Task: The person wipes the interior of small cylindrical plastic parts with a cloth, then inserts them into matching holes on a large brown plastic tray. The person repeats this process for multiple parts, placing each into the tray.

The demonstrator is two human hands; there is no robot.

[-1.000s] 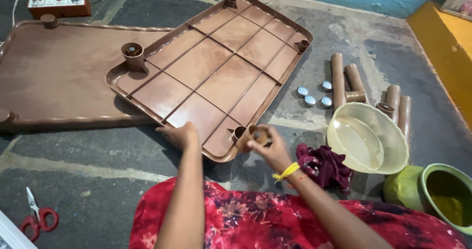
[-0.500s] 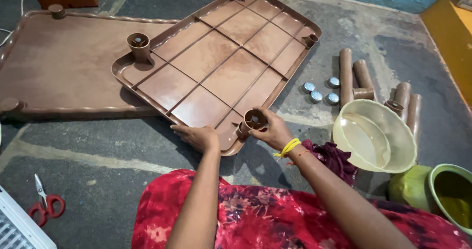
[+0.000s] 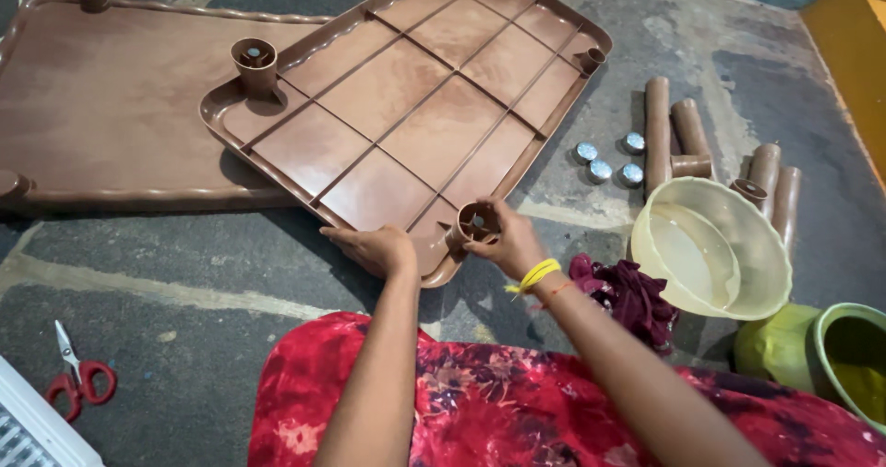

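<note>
A brown plastic shelf panel (image 3: 406, 116) lies upside down on the floor, ribbed, with round sockets at its corners. My left hand (image 3: 369, 245) rests flat on its near edge. My right hand (image 3: 508, 241) is closed around the near corner socket (image 3: 475, 222), fingers at its rim. A yellow band sits on that wrist. Whether anything small is pinched in the fingers I cannot tell.
A second brown panel (image 3: 92, 107) lies to the left, partly under the first. Brown tubes (image 3: 669, 135) and several silver caps (image 3: 604, 158) lie at right, beside a cream bowl (image 3: 711, 245), a maroon cloth (image 3: 628, 292) and a green pot (image 3: 831, 356). Red scissors (image 3: 78, 375) lie at lower left.
The view has moved closer and shifted down. My right hand has settled on the near corner socket; my left hand stays on the panel's edge.
</note>
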